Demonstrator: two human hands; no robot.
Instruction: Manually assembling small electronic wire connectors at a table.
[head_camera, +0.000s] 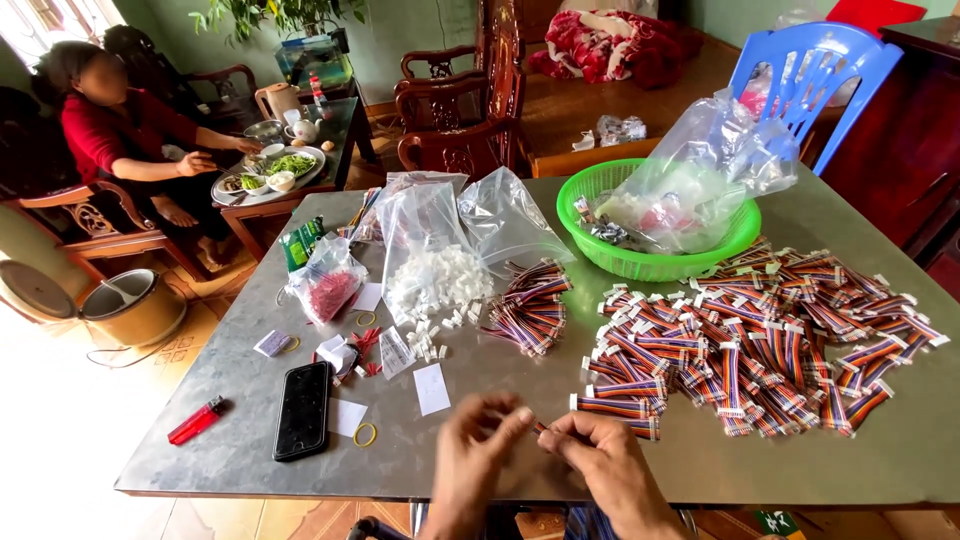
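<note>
My left hand (478, 445) and my right hand (605, 460) meet at the near edge of the grey table (250, 440). Between their fingertips they pinch a short multicoloured ribbon cable (541, 427), mostly hidden by the fingers. Just right of my hands spreads a big heap of ribbon cables with white connectors (760, 345). A smaller bundle of plain cables (527, 305) lies beyond my hands. A clear bag of white plastic connectors (435, 275) stands open behind it, with loose connectors (430, 335) spilled in front.
A green basket (650, 262) with clear bags sits at the back. A black phone (302, 410), red lighter (197, 420), rubber bands, paper slips and a bag of red parts (330, 285) lie left. A blue chair (815, 75) stands behind. A seated person (125, 140) eats at a low table far left.
</note>
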